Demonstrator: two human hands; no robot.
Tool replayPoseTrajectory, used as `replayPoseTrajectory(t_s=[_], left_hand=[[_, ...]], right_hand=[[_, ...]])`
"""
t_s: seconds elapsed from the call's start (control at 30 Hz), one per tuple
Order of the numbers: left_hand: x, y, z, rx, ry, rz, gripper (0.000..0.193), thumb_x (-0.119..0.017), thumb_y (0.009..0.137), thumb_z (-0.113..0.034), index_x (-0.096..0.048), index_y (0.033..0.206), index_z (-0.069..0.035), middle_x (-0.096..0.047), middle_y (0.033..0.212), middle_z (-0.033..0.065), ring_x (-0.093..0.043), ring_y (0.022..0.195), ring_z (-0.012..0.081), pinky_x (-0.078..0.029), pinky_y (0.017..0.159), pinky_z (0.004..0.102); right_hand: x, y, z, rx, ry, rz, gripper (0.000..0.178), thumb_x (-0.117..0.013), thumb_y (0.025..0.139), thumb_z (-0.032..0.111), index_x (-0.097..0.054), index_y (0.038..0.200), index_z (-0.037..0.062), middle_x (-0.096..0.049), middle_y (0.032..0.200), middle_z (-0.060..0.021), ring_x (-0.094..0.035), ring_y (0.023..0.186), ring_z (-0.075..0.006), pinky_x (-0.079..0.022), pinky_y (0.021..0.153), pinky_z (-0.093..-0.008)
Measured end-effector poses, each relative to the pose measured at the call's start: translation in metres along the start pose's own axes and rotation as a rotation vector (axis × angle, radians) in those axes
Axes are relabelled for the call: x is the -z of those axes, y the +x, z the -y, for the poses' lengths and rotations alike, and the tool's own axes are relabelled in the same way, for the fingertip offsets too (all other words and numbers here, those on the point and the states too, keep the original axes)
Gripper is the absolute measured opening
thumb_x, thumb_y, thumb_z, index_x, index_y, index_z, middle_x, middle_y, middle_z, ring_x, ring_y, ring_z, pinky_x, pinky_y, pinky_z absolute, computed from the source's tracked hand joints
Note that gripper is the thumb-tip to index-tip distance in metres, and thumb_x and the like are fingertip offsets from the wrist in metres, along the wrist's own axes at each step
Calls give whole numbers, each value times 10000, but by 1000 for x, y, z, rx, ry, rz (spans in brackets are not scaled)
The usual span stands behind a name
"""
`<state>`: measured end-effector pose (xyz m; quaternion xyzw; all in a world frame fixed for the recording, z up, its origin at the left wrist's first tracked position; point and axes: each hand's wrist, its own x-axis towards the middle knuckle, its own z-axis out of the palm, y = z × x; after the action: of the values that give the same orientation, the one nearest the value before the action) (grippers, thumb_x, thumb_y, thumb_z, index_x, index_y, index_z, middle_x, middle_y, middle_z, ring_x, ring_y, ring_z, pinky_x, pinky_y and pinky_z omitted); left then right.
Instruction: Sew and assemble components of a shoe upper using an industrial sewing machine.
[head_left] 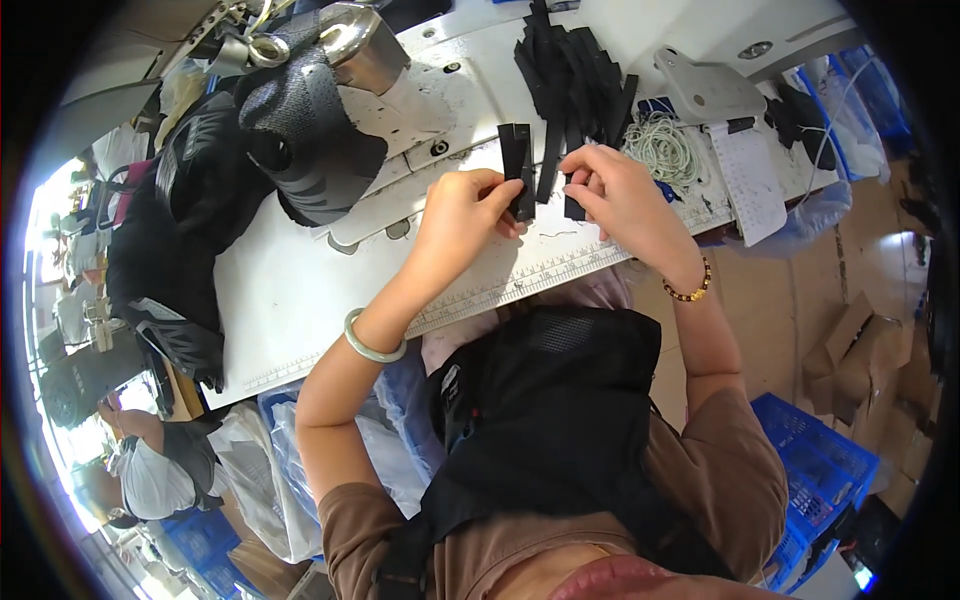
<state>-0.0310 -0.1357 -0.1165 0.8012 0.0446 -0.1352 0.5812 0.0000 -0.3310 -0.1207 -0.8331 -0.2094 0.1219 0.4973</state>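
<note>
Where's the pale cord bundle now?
In the head view, the pale cord bundle lies right of centre on the white table, between the pile of black strips and the white paper, just beyond the right hand.

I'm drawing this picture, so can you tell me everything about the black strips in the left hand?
The black strips are narrow and look like fabric. At least two overlap, pointing toward the picture's top, slightly spread at their far ends. The left hand pinches them, thumb on top, over the white tabletop; whether they touch it is unclear.
</note>
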Motion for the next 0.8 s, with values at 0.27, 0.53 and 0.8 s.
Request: replayPoseTrajectory(t_s=[0.27, 0.53, 0.8], left_hand=[[18, -16, 9, 40, -342, 19, 288, -495, 941, -171, -599, 909, 95, -644, 756, 117, -653, 655, 168, -528, 628, 246], [16, -49, -1, -368, 32, -337, 151, -554, 900, -112, -584, 918, 35, -602, 932, 115, -637, 742, 175, -523, 622, 261], [43, -53, -34, -1014, 618, -480, 236, -639, 760, 70, -635, 986, -2, -571, 986, 84, -575, 809, 187, -486, 623, 265]], right_hand=[[-25, 12, 23, 23, 285, 15, 177, -635, 827, 101, -583, 950, -15, -555, 687, -49, -486, 470, -73, -396, 435, -216], [-27, 20, 38, -49, 689, 223, 164, -612, 861, 114, -586, 940, -27, -569, 628, -33, -520, 453, -58, -388, 384, -176], [-16, 0, 76, 59, 761, 228, 149, -597, 874, 89, -571, 956, -33, -584, 669, -48, -582, 534, -95, -481, 459, -204]])
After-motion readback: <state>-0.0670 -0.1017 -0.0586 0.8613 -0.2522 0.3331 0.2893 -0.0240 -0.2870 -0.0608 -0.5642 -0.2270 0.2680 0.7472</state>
